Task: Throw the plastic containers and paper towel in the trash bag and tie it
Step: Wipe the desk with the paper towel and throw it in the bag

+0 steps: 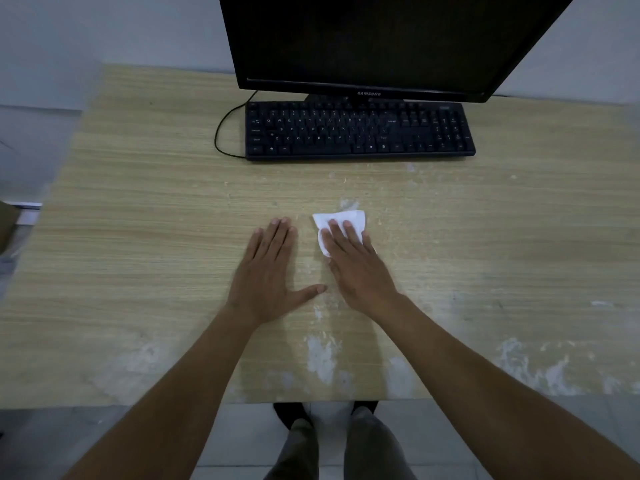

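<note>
A white paper towel, folded and crumpled, lies on the wooden table near its middle. My right hand lies flat on the towel's near part, fingers straight and pressing it to the table. My left hand rests flat on the bare tabletop just left of the towel, fingers straight and thumb spread toward the right hand. No plastic containers and no trash bag are in view.
A black keyboard sits at the back of the table, with a black monitor behind it and a cable looping to its left. Whitish smears mark the table's front edge. My legs show below the table.
</note>
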